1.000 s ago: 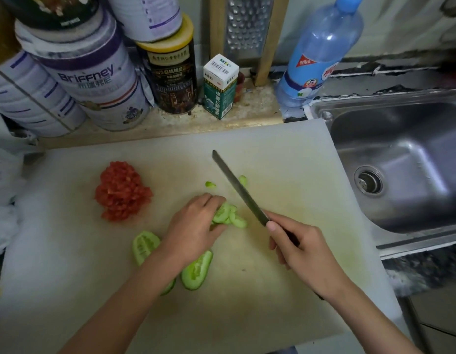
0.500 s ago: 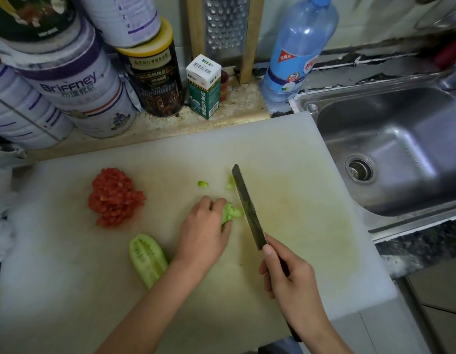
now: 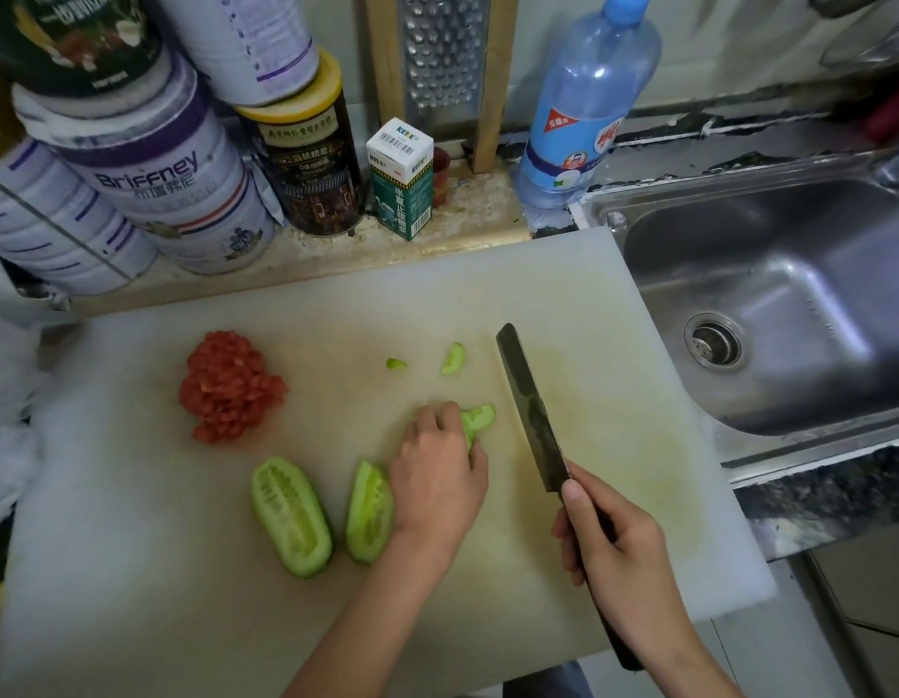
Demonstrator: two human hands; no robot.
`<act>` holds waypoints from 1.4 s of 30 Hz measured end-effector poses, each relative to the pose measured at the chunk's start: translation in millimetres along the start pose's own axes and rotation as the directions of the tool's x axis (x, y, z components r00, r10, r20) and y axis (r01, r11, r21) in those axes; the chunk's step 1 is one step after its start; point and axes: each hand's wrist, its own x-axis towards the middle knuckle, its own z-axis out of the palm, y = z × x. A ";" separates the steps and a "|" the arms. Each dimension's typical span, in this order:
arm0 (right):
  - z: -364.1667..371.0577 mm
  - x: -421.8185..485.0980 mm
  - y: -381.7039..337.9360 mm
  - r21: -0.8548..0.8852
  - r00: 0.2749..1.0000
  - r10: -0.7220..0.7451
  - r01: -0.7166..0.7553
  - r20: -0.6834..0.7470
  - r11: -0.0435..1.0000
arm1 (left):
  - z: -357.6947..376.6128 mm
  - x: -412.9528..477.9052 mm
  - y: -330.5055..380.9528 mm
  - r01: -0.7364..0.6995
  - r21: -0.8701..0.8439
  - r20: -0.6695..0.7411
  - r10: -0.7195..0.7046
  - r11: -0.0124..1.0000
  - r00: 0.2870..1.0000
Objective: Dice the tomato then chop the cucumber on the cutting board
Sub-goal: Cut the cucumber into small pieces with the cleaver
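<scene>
Left hand (image 3: 437,476) holds cucumber piece (image 3: 480,418); right hand (image 3: 613,541) grips knife (image 3: 530,410) just beside.

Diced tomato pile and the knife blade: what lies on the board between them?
In the head view: a small cucumber bit, a loose cucumber slice, and the left hand holding cut cucumber.

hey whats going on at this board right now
A person is partway through chopping cucumber on a white plastic cutting board. The left hand holds down a pale green cucumber piece, while the right hand grips a dark-bladed knife, its blade right of that piece and apart from it. A pile of diced red tomato sits at the board's left. Two cucumber halves lie cut side up beside the left wrist, and a loose cucumber slice lies farther up.
</scene>
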 end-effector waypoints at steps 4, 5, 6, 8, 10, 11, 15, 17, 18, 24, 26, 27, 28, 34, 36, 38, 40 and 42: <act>-7.5 8.9 1.0 -0.001 0.996 -0.002 0.002 0.089 1.000 | 9.8 -2.8 5.1 0.059 -0.031 -0.058 -0.061 0.998 0.996; -9.5 11.6 0.8 -0.004 0.993 -0.001 0.002 0.115 1.000 | 13.0 -3.4 7.6 0.077 -0.035 -0.064 -0.079 0.996 0.995; -11.8 14.9 1.2 -0.007 0.990 -0.002 0.003 0.141 1.000 | 15.1 -3.8 11.5 0.084 -0.058 -0.074 -0.088 0.995 0.993; -15.6 19.6 2.6 -0.006 0.985 -0.001 0.002 0.174 1.000 | 15.2 -6.7 18.8 0.090 -0.101 -0.096 -0.099 0.991 0.990; -20.4 25.2 4.6 0.016 0.980 0.010 -0.013 0.200 1.000 | 13.5 -9.7 22.5 0.145 -0.117 -0.066 -0.153 0.982 0.986; -22.7 28.3 5.5 0.032 0.978 0.016 -0.023 0.207 0.999 | 10.4 -10.5 21.1 0.165 -0.112 -0.077 -0.174 0.980 0.982; -31.4 40.7 6.5 0.091 0.978 0.025 -0.045 0.209 0.995 | -0.5 1.1 13.1 0.017 -0.038 -0.329 -0.029 0.999 0.944; -35.4 46.5 6.9 0.112 0.979 0.026 -0.049 0.202 0.992 | -3.0 16.9 19.1 -0.072 0.057 -0.258 0.084 0.996 0.962; -37.3 49.3 6.8 0.120 0.979 0.022 -0.047 0.202 0.992 | -4.4 24.5 25.9 -0.089 0.127 -0.174 0.110 0.988 0.979; -49.5 59.2 0.8 0.110 0.965 0.016 -0.046 0.261 0.993 | -2.6 45.5 38.1 -0.079 0.277 0.019 0.077 0.958 0.997; -52.2 59.7 -0.7 0.105 0.961 0.010 -0.040 0.275 0.994 | -5.6 49.1 35.2 -0.077 0.169 0.043 0.071 0.983 0.997; -53.1 59.8 -1.1 0.106 0.961 0.007 -0.037 0.276 0.994 | -7.1 51.1 33.0 -0.054 0.091 0.064 0.048 0.994 0.997; -53.9 59.8 -1.1 0.107 0.962 0.006 -0.037 0.273 0.994 | -8.3 53.3 30.2 -0.019 0.016 0.091 0.018 1.000 0.996; -53.6 57.8 -2.5 0.126 0.963 0.027 -0.063 0.268 0.990 | -8.0 56.3 12.1 -0.018 -0.208 -0.104 -0.004 0.978 0.995; -51.5 56.2 -3.4 0.138 0.964 0.034 -0.072 0.263 0.988 | -12.1 55.4 5.1 -0.004 -0.418 -0.231 -0.102 0.908 0.968; -49.6 54.3 -3.4 0.141 0.965 0.031 -0.070 0.261 0.987 | -21.3 48.5 -1.3 0.018 -0.641 -0.300 -0.272 0.768 0.914; -48.6 52.0 -3.7 0.132 0.964 0.027 -0.064 0.264 0.989 | -30.7 33.5 -6.6 0.008 -0.781 -0.318 -0.408 0.625 0.856; -47.5 49.3 -4.4 0.115 0.961 0.024 -0.057 0.275 0.992 | -34.6 14.7 -11.8 0.018 -0.829 -0.299 -0.470 0.560 0.830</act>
